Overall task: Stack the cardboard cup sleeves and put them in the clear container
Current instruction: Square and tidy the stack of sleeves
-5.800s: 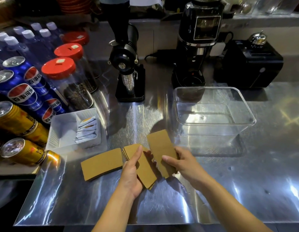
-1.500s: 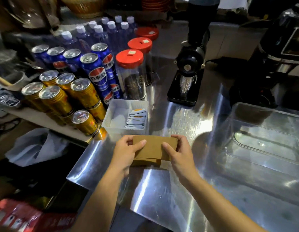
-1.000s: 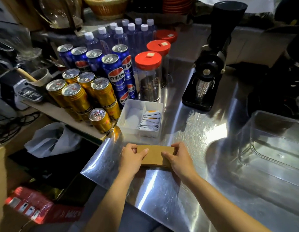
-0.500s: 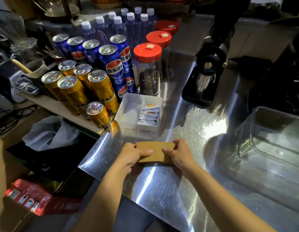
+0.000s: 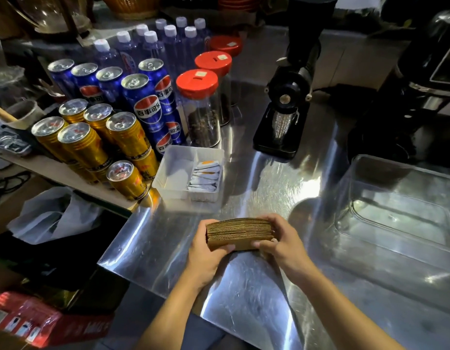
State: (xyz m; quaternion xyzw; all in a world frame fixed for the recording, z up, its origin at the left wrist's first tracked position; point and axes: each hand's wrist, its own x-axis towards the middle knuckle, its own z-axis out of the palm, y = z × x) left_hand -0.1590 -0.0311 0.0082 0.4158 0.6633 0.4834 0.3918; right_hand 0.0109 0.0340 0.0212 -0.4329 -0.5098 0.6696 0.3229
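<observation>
A stack of brown cardboard cup sleeves (image 5: pixel 240 233) is tipped up on its long edge above the steel counter, its layered edges facing me. My left hand (image 5: pixel 206 251) grips the stack's left end and my right hand (image 5: pixel 282 242) grips its right end, thumbs on the near face. The clear container (image 5: pixel 365 188) stands to the right on the counter, apart from the stack, with nothing visible inside it.
A white tray (image 5: pixel 168 178) with sachets sits just beyond the stack. Gold cans (image 5: pixel 128 137), blue cans (image 5: pixel 143 102), red-lidded jars (image 5: pixel 197 83) and a black grinder (image 5: pixel 287 104) crowd the back and left. The counter's edge (image 5: pixel 112 261) drops off at left.
The sleeves went from spread flat on the counter to one gathered stack. In the last half second both hands tipped the stack up onto its edge.
</observation>
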